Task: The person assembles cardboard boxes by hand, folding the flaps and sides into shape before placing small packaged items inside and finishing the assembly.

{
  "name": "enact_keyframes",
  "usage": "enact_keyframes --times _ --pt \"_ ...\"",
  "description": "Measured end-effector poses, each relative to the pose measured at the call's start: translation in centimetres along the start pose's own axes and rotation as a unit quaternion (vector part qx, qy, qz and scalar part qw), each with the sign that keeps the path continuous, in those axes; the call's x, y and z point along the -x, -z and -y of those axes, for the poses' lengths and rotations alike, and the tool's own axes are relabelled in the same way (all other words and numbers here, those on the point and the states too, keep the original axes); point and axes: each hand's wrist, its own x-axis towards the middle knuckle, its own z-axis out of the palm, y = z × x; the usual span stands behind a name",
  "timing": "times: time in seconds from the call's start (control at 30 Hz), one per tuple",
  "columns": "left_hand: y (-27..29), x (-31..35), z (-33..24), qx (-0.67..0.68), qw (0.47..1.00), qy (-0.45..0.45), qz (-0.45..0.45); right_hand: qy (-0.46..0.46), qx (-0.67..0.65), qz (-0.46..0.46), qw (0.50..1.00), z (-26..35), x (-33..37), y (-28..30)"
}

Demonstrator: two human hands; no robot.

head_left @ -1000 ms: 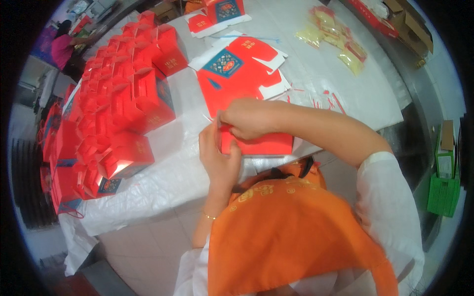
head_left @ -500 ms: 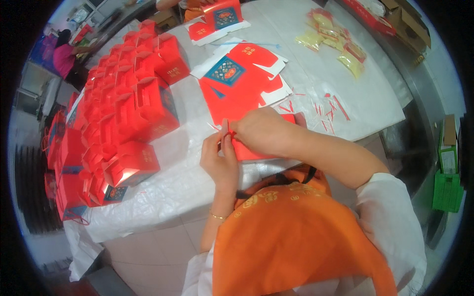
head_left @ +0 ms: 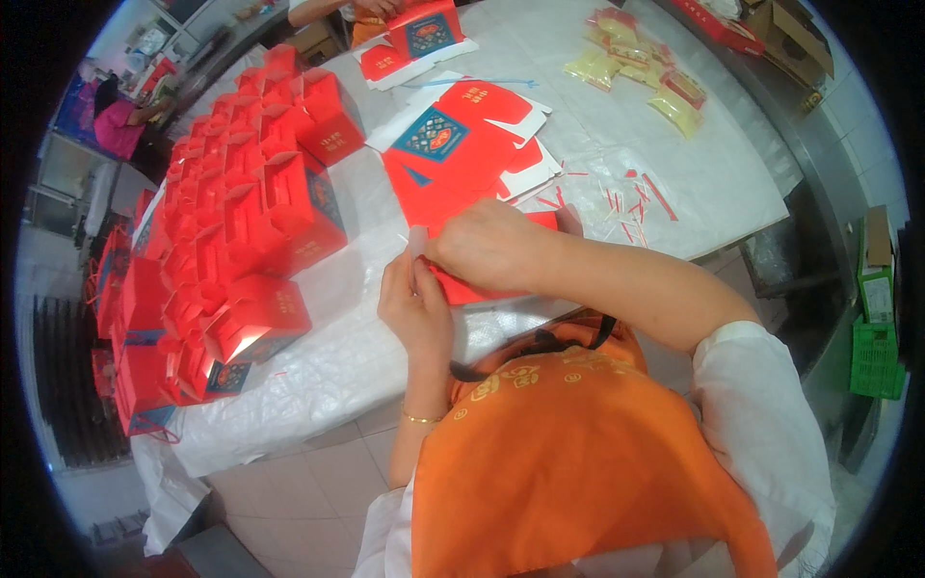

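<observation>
- Head view, centre of the frame: your right hand [head_left: 487, 246] presses down on a flat red box blank [head_left: 482, 284] at the near edge of the white-covered table [head_left: 713, 183], fingers closed on its folded edge, apparently to pin the card while a crease is worked.
- Just below and left of it, your left hand [head_left: 414, 303] pinches a small pale strip [head_left: 417, 241] at the same edge, thumb and fingers together on it, the two hands touching.
- Above the hands lies a stack of unfolded red blanks [head_left: 462, 144], within easy reach.
- Left of the frame, rows of finished red boxes [head_left: 251, 212] stand packed together, seemingly parked clear of the working spot.
- Right of the stack, peeled red and white strips [head_left: 626, 197] lie scattered; yellow packets [head_left: 636, 77] sit at upper right.
- Top edge: another person's hands hold a red box [head_left: 424, 29].
</observation>
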Motion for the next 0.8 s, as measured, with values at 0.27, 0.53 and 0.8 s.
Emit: enact_keyframes --times 0.27,0.53,0.8 --pt "0.0 0.1 0.5 0.042 0.999 0.014 -0.009 -0.004 -0.001 -0.016 1.000 1.0 0.0 0.2" --pt "-0.2 0.3 0.6 0.062 0.996 0.054 -0.018 -0.015 -0.010 -0.008 1.000 0.5 0.7 -0.5" --pt "-0.5 1.1 -0.1 0.141 0.975 0.162 -0.062 -0.110 -0.107 0.044 0.987 0.4 0.3 1.1"
